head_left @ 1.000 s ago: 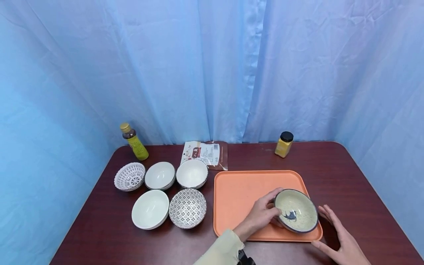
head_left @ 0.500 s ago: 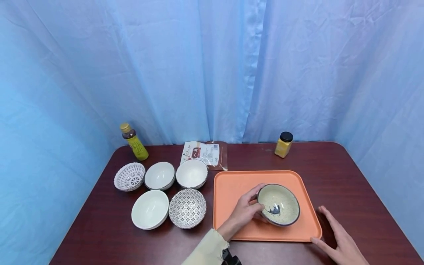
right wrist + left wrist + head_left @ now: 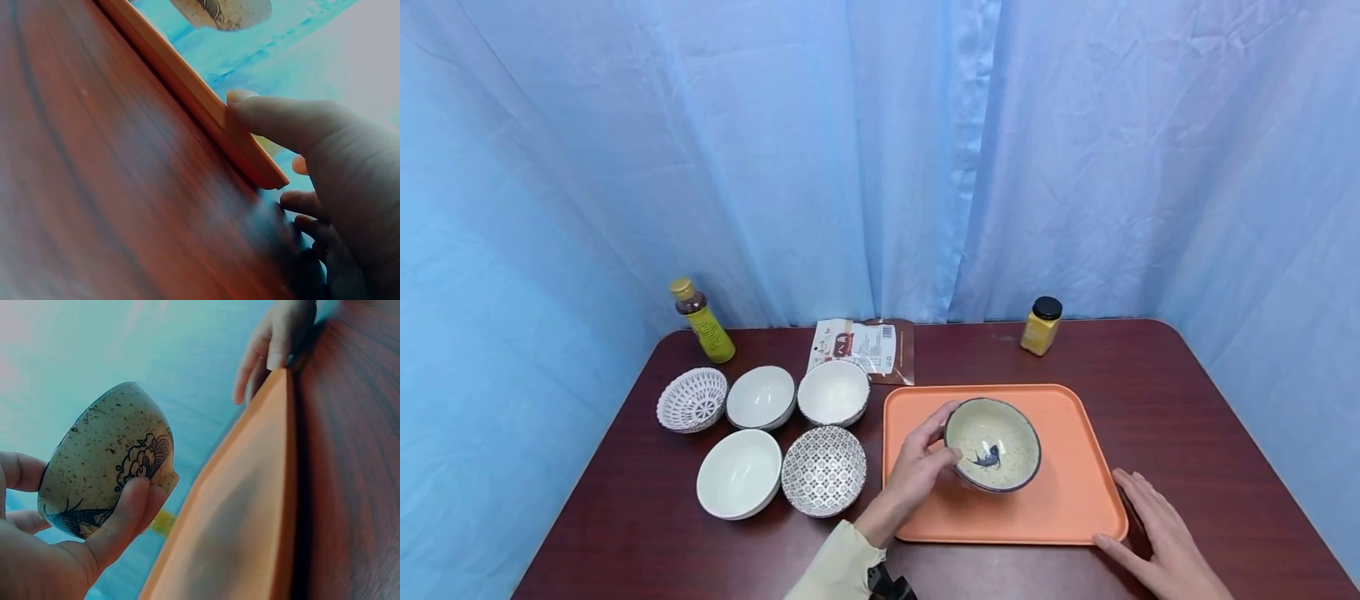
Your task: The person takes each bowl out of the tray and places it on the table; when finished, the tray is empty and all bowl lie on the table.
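A speckled cream bowl (image 3: 1009, 437) with a dark rim and a blue painted motif is in my left hand (image 3: 912, 473). Fingers and thumb grip its left side. In the left wrist view the bowl (image 3: 103, 447) is held up off the orange tray (image 3: 250, 487), tilted in that view. At the front right corner of the tray (image 3: 1067, 508) is my right hand (image 3: 1165, 542). Its thumb touches the front rim and the other fingers lie extended along the right side, as the right wrist view shows of that hand (image 3: 337, 150).
Left of the tray stand several bowls, among them a patterned one (image 3: 824, 472) and a plain white one (image 3: 740, 474). Behind are a green-labelled bottle (image 3: 706, 325), a brown-and-white packet (image 3: 868, 346) and a black-lidded yellow jar (image 3: 1042, 327). Blue curtains surround the dark table (image 3: 647, 533).
My left hand has carried the bowl left and slightly back, from the tray's right part to over its middle. The right hand has shifted slightly left, against the tray's corner.
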Tool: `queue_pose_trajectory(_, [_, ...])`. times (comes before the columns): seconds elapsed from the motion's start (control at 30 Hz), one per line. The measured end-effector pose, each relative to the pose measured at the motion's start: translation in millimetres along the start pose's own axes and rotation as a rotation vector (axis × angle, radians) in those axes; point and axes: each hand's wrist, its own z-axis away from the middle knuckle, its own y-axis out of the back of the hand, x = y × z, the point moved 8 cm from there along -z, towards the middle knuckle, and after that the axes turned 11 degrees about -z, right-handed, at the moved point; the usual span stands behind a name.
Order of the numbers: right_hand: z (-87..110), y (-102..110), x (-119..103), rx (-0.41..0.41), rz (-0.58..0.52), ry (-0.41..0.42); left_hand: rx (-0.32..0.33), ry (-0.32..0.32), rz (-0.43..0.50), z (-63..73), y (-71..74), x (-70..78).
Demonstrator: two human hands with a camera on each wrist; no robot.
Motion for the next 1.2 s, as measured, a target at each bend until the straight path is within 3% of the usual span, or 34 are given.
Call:
queue_pose_trajectory(0.27, [-0.4,-1,2,-0.044,0.021,-0.047,0.013,0.029,0.06,10.1,25.8,11.6])
queue_pose_trajectory(0.8, [0.0,-2,1,-0.032,0.018,-0.035,0.161,0.038,0.108,38.0,99.4,22.6])
queue_pose_trajectory(1.2, [0.0,-1,1,-0.041,0.033,-0.058,0.236,0.027,0.105,61.7,137.0,28.1])
